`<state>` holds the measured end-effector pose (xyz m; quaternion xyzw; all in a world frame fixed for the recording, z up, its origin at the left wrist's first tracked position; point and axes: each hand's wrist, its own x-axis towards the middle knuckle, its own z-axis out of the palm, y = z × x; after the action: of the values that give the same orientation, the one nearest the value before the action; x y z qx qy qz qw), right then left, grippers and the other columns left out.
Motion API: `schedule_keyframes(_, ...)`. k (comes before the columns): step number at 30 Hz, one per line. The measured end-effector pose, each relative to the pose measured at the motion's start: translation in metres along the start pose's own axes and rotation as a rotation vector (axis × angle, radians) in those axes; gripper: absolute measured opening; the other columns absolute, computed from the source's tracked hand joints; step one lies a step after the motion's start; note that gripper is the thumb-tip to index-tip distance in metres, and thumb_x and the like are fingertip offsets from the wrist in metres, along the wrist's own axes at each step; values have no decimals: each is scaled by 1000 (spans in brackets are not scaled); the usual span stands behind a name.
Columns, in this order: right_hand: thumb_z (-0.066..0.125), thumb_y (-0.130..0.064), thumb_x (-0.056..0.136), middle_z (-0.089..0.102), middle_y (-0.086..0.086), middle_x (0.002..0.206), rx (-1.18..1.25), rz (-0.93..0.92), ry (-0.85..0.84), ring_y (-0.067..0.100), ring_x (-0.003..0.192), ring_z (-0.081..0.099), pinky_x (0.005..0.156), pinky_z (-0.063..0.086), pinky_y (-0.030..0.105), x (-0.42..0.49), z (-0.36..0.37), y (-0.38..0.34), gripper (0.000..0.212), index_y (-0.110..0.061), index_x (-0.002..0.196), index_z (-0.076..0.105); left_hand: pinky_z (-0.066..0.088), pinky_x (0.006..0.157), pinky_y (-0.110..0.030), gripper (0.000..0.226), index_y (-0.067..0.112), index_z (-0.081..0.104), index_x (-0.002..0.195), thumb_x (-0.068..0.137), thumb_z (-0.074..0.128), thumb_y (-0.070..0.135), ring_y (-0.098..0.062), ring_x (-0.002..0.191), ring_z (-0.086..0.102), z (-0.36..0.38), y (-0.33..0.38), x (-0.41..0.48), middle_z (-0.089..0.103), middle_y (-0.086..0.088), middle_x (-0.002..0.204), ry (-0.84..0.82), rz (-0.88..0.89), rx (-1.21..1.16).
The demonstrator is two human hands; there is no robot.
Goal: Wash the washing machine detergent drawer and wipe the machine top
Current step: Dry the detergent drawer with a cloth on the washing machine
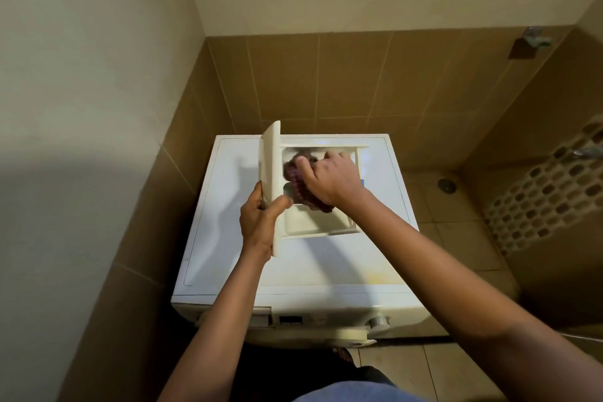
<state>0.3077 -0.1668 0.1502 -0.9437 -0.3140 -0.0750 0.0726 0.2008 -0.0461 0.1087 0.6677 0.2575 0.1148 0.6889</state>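
The cream detergent drawer point(303, 222) is out of the machine and held above the white washing machine top point(228, 258), its open compartments facing up. My left hand point(261, 222) grips the drawer's front panel at its near end. My right hand point(329, 178) presses a dark maroon cloth point(295, 173) down into the drawer's middle compartments. The cloth is blurred and partly hidden under my fingers.
The machine stands in a corner, with a wall on the left and brown tiled walls behind. Its control panel with a silver knob point(380, 321) faces me. A floor drain point(446, 185) and a tap point(535, 39) are on the right.
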Motion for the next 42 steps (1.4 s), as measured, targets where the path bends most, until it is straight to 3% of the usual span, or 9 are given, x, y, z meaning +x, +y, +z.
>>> schedule_keyframes(5,15,-25,97,60,14,127,182,462,-344,31,135,27,105,20,41,6,11,15,55,-3,116,63,60,72,-40,43,47,64,96,54,71,43,-23,89,68,1,3,1,70,3,96,2,-2,0)
schedule_keyframes(8,22,-39,96,61,21,117,315,523,-364,34,134,27,114,13,43,18,5,2,60,-1,108,66,55,70,-42,48,29,67,98,51,70,40,-30,85,65,7,-1,-2,71,-5,93,10,-80,-72)
schedule_keyframes(11,36,-33,94,63,13,86,302,348,-295,29,98,59,80,39,31,24,-4,-25,41,-6,85,65,57,69,-40,51,30,67,104,54,69,41,-27,85,68,13,0,-4,72,-6,94,-23,-97,-77)
schedule_keyframes(15,45,-22,91,62,9,79,432,317,-85,25,71,51,62,32,28,16,-4,-36,23,-8,77,58,57,61,-34,37,32,68,103,66,66,33,-27,83,69,14,4,-4,72,-6,94,-25,-117,-121)
schedule_keyframes(24,30,6,84,62,18,68,1978,1015,-81,25,52,61,48,52,31,47,-24,-10,29,4,77,58,54,74,-28,78,34,47,137,62,67,44,-9,91,62,9,15,5,64,9,103,74,62,191)
schedule_keyframes(29,23,8,77,52,12,61,2029,1265,155,16,53,38,53,39,21,53,-18,42,30,3,70,52,55,79,-30,88,30,41,144,62,68,45,-12,96,61,0,14,2,62,4,114,109,40,169)
schedule_keyframes(33,49,4,81,55,15,53,1699,1113,69,20,35,43,38,34,17,42,-13,8,15,-2,67,53,52,78,-29,91,30,39,145,59,67,45,-16,95,61,7,14,0,62,4,110,90,34,221)
schedule_keyframes(37,69,-22,80,58,2,83,1101,716,104,12,68,54,53,40,24,28,-3,-29,22,-10,93,55,52,78,-29,92,31,41,144,58,69,54,-17,99,59,16,20,4,60,4,110,54,69,276)
schedule_keyframes(42,79,-22,70,64,2,73,1151,823,372,14,66,64,53,47,17,17,-11,-19,29,-10,83,57,57,84,-41,99,32,38,144,53,66,61,-20,103,57,13,26,10,57,3,117,36,77,374)
